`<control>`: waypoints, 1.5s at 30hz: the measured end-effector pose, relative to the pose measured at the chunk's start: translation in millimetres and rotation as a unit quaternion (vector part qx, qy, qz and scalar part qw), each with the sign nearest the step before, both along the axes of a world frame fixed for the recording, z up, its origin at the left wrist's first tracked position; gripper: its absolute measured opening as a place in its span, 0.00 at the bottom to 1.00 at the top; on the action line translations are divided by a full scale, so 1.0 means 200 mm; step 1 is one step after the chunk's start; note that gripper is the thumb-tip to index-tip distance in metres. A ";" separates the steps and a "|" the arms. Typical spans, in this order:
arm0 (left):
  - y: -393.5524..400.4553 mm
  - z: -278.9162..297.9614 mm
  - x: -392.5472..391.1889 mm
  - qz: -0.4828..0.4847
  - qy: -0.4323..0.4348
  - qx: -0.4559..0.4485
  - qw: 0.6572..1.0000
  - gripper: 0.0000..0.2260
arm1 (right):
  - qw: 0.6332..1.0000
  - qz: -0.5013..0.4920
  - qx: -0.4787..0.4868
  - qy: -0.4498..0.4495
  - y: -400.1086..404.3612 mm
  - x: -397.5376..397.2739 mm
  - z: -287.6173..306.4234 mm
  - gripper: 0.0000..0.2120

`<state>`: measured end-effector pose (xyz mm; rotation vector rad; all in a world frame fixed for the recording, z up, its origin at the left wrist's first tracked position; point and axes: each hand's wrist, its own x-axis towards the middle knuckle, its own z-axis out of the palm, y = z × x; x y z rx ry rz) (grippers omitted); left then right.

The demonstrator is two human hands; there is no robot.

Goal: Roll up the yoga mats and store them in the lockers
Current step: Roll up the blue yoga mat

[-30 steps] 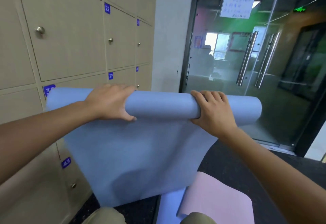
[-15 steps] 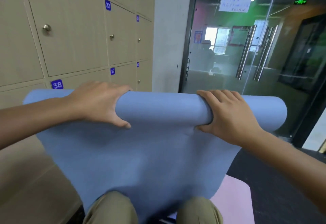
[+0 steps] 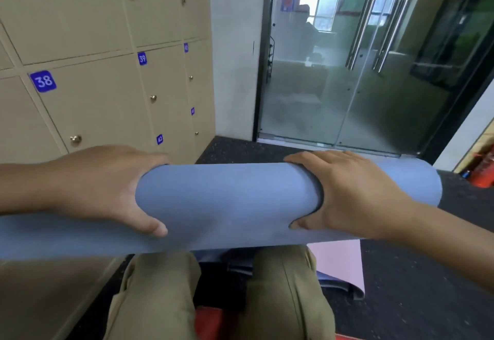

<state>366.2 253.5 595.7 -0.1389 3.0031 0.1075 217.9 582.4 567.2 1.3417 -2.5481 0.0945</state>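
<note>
Blue foam, rolled into a thick tube, fills the middle of the view: the blue yoga mat [image 3: 227, 200] is held in the air above the person's knees [image 3: 283, 294]. Beyond the mat a strip of dark speckled floor [image 3: 235, 149] lies open up to the glass doors [image 3: 347, 72], and more bare floor runs off past the mat's right end. The beige lockers [image 3: 93, 104] stand close beside the mat's left end, all doors closed, numbers 38, 39 and 42 readable.

The mat's long axis runs side to side, its right end tilted slightly away and upward. The left hand [image 3: 107, 187] grips the roll from above, thumb underneath; the right hand [image 3: 355, 195] wraps it the same way further along.

The mat's left end is cut off by the frame edge. Below the mat, a pink mat [image 3: 339, 262] on the floor shows only a corner, and something red between the knees is too hidden to identify.
</note>
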 end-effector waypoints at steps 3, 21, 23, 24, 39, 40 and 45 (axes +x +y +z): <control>0.04 -0.14 0.08 0.003 -0.067 0.044 0.997 0.34 | 0.995 0.033 0.037 -0.086 0.05 0.08 -0.08 0.41; 0.19 -0.79 0.29 -0.067 -0.180 0.091 0.977 0.44 | 0.908 0.009 0.120 -0.401 0.16 0.29 -0.68 0.35; 0.19 -0.80 0.30 -0.092 -0.153 0.109 0.978 0.44 | 0.883 -0.005 0.123 -0.453 0.15 0.25 -0.69 0.32; 0.19 -0.80 0.30 -0.104 -0.133 0.109 0.980 0.44 | 0.874 -0.006 0.125 -0.470 0.14 0.22 -0.69 0.30; 0.09 -0.94 0.19 -0.082 -0.141 0.241 0.957 0.36 | 0.955 0.090 0.105 -0.262 0.11 0.30 -0.78 0.47; 0.08 -0.94 0.17 -0.080 -0.151 0.256 0.952 0.35 | 0.961 0.084 0.096 -0.244 0.10 0.31 -0.81 0.48; 0.04 -0.92 0.08 -0.094 -0.201 0.241 0.945 0.36 | 0.952 0.078 0.080 -0.283 0.07 0.23 -0.82 0.47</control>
